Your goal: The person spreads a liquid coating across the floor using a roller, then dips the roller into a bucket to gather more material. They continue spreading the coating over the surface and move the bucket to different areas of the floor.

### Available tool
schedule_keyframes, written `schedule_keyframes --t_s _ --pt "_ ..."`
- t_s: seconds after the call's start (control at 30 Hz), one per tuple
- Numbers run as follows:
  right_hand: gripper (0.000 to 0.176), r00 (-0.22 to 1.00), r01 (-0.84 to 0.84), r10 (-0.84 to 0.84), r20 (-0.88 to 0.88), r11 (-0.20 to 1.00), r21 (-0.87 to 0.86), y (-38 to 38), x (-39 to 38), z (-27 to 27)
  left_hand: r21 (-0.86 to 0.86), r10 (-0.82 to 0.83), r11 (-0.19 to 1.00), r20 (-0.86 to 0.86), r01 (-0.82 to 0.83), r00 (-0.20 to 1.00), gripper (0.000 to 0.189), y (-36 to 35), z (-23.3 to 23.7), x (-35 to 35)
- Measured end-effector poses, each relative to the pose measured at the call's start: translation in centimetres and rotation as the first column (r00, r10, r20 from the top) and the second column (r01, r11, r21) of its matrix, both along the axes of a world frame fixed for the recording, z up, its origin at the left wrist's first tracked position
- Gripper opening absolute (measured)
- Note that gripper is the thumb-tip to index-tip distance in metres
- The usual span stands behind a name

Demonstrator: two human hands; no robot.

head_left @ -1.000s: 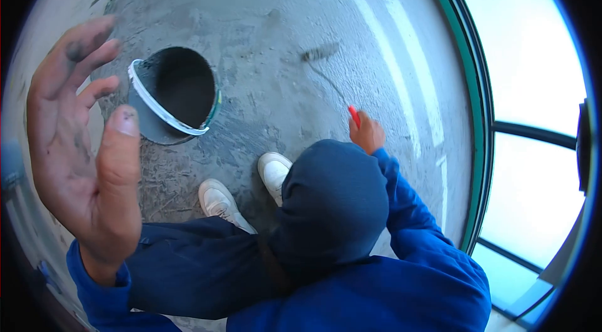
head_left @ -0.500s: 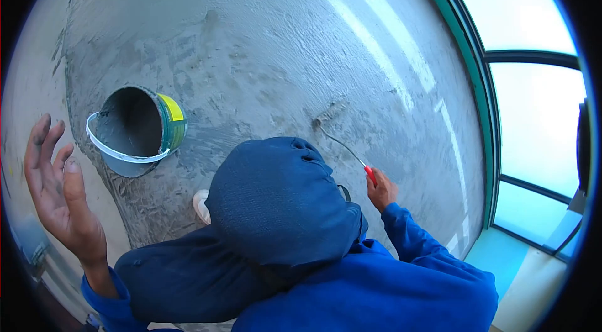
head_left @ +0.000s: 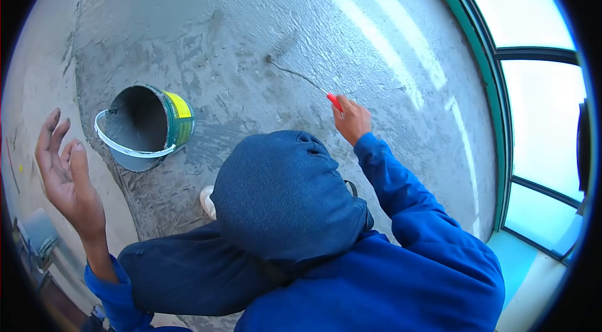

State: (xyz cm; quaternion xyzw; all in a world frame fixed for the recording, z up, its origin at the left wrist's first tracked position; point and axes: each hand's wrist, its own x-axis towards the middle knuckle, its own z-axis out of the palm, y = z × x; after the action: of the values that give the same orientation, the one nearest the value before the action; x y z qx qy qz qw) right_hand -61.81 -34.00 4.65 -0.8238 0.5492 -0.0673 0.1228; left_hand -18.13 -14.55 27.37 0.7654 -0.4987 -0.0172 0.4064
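My right hand [head_left: 352, 120] grips the red handle of a small paint roller [head_left: 298, 75]. Its bent wire frame reaches to a grey-coated roller head, which rests on the wet grey floor [head_left: 232, 94] and blends in with it. To the left, my left hand [head_left: 70, 175] is raised palm up with the fingers apart, holding nothing. Close to it stands a green and yellow bucket [head_left: 182, 120] with a white handle hanging over its front. The bucket's inside is coated grey; how much it holds is hard to tell.
A dark blue cloth-covered rounded shape [head_left: 285, 197] hides part of the floor in the middle, with a white shoe [head_left: 207, 202] beside it. Glazed panels in a green frame [head_left: 486, 50] border the right side. White light streaks lie across the floor. A pale container [head_left: 41, 231] stands lower left.
My right hand has moved up and to the left, carrying the roller across the floor toward the bucket's side. My left hand stays raised and open.
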Motion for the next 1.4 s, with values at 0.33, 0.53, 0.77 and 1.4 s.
schedule_keyframes --t_s 0.33,0.53,0.77,1.4 --pt "0.025 0.964 0.212 -0.207 -0.166 0.977 0.015 11.4 -20.0 3.5 0.463 0.347 0.869 -0.318 -0.175 0.882 0.06 -0.2 -4.8 4.9" --pt "0.025 0.957 0.258 -0.258 -0.134 0.966 -0.019 10.0 -21.7 2.1 0.316 0.369 0.928 -0.699 -0.197 0.612 0.06 -0.7 -5.1 3.9" --pt "0.022 0.972 0.219 -0.21 -0.108 0.972 0.082 1.7 -15.9 0.8 0.351 0.426 0.892 -0.862 -0.285 0.273 0.054 -2.0 -4.0 2.5" --pt "0.029 0.916 0.385 -0.359 -0.177 0.912 0.142 2.2 -36.2 0.6 0.324 0.385 0.912 -0.888 -0.252 0.251 0.053 -2.3 -3.6 4.7"
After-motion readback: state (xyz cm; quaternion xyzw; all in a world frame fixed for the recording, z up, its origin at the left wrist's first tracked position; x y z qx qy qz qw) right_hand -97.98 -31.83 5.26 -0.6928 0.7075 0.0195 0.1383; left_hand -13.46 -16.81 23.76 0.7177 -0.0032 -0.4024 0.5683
